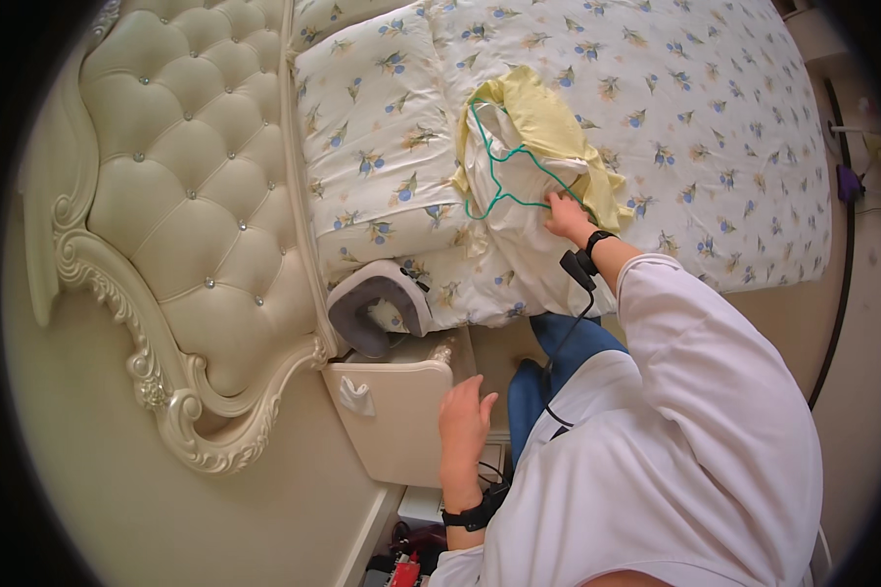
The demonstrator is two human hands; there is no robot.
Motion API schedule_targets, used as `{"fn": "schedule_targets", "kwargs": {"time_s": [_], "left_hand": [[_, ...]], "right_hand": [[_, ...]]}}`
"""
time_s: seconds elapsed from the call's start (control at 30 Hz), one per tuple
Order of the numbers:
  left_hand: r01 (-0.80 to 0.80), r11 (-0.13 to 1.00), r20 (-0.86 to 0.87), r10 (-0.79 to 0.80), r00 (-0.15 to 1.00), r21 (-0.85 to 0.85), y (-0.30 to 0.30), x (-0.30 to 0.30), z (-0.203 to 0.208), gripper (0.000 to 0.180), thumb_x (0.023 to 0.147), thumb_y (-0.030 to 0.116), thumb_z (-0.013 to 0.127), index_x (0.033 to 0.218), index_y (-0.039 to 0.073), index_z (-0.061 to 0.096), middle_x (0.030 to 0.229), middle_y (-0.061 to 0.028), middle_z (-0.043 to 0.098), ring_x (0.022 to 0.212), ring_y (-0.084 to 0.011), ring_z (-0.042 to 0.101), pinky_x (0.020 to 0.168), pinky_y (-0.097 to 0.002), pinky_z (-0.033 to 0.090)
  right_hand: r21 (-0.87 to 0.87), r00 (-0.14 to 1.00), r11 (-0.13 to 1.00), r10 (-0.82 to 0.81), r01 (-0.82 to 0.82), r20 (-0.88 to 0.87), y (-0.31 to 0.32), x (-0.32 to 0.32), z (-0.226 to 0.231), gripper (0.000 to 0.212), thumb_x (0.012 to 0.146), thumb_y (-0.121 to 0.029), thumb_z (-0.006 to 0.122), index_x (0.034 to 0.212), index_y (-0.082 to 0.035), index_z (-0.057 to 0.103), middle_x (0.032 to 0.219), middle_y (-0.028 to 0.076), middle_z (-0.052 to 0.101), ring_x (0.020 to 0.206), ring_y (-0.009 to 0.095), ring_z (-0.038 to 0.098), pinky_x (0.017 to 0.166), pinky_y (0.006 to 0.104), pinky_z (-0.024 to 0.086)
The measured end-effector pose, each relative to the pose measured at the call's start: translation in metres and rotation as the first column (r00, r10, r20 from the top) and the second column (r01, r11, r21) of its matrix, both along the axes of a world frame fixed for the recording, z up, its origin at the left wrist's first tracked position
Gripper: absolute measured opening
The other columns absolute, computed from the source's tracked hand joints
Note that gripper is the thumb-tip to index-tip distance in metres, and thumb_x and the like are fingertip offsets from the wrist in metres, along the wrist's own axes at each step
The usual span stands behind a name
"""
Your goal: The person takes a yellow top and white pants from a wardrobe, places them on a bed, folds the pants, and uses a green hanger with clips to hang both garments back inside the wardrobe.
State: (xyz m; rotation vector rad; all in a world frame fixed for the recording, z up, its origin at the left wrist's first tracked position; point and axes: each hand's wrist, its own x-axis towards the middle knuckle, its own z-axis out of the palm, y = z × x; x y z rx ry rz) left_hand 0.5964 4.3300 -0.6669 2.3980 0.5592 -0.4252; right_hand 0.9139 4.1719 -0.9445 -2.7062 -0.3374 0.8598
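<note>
On the bed lies a pale yellow garment (548, 112) with its whitish inner side partly turned up. A green wire clothes hanger (500, 168) rests on top of it; whether it is one hanger or two I cannot tell. My right hand (566, 217) is closed on the hanger's near right end, over the whitish cloth, with some fingers hidden from view. My left hand (466, 419) hangs free beside the bedside cabinet, its thumb apart from the fingers and nothing in it. Both wrists wear black bands.
A grey neck pillow (370, 305) sits on the cream bedside cabinet (387, 416). The tufted headboard (191, 147) stands left of the flowered bedding (695, 127). A black cord (570, 347) runs from my right wrist past my blue-clad legs. Red and dark items lie low by the cabinet.
</note>
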Motion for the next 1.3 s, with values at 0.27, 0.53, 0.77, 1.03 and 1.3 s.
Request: {"fn": "schedule_targets", "kwargs": {"time_s": [0.27,0.53,0.77,1.03,1.3], "left_hand": [[0.022,1.000,-0.006,-0.021,1.000,0.016,0.015,0.019,0.010,0.035,0.082,0.020,0.064,0.112,0.004,0.058,0.108,-0.0132,0.061,0.100,-0.0323,0.055,0.085,-0.0408,0.044],[0.193,0.979,0.199,-0.203,0.959,0.070,0.000,0.019,0.029,0.034,0.080,0.020,0.065,0.108,0.003,0.057,0.100,-0.0132,0.061,0.093,-0.0329,0.055,0.081,-0.0415,0.044],[0.255,0.967,0.336,-0.240,0.911,0.001,-0.028,0.005,0.056,0.036,0.082,0.017,0.064,0.113,0.002,0.056,0.107,-0.0168,0.060,0.099,-0.0351,0.056,0.083,-0.0398,0.045],[0.170,0.939,0.560,0.028,0.828,-0.298,-0.061,0.008,0.044,0.060,0.083,0.018,0.066,0.133,0.000,0.038,0.126,-0.0210,0.048,0.113,-0.0334,0.050,0.093,-0.0386,0.041],[0.211,0.726,0.652,0.401,0.643,-0.655,-0.106,0.055,0.009,0.053,0.085,0.016,0.066,0.127,-0.004,0.041,0.121,-0.0151,0.052,0.109,-0.0217,0.050,0.094,-0.0326,0.039]], "right_hand": [[0.571,0.960,0.808,-0.256,0.149,0.111,-0.037,0.028,0.116,0.020,0.082,-0.021,0.065,0.080,-0.002,0.061,0.064,0.004,0.056,0.057,0.013,0.048,0.054,0.0284,0.037],[0.924,0.853,0.371,-0.510,0.097,0.115,-0.105,0.019,0.301,0.010,0.087,-0.007,0.060,0.082,-0.002,0.065,0.067,-0.007,0.052,0.060,0.002,0.037,0.054,0.0195,0.031],[0.924,0.788,0.383,-0.565,-0.010,0.243,-0.171,-0.058,0.407,0.010,0.087,-0.007,0.061,0.085,-0.002,0.069,0.073,-0.005,0.062,0.060,0.000,0.040,0.053,0.0176,0.031],[0.911,0.751,0.399,-0.570,-0.101,0.333,-0.225,-0.183,0.508,0.010,0.087,-0.008,0.061,0.087,-0.001,0.068,0.083,0.002,0.068,0.078,0.006,0.058,0.073,0.0198,0.044],[0.889,0.807,0.403,-0.437,-0.219,0.397,-0.233,-0.246,0.563,0.016,0.088,-0.015,0.061,0.089,-0.001,0.069,0.080,0.001,0.067,0.072,0.004,0.054,0.066,0.0193,0.042]]}}
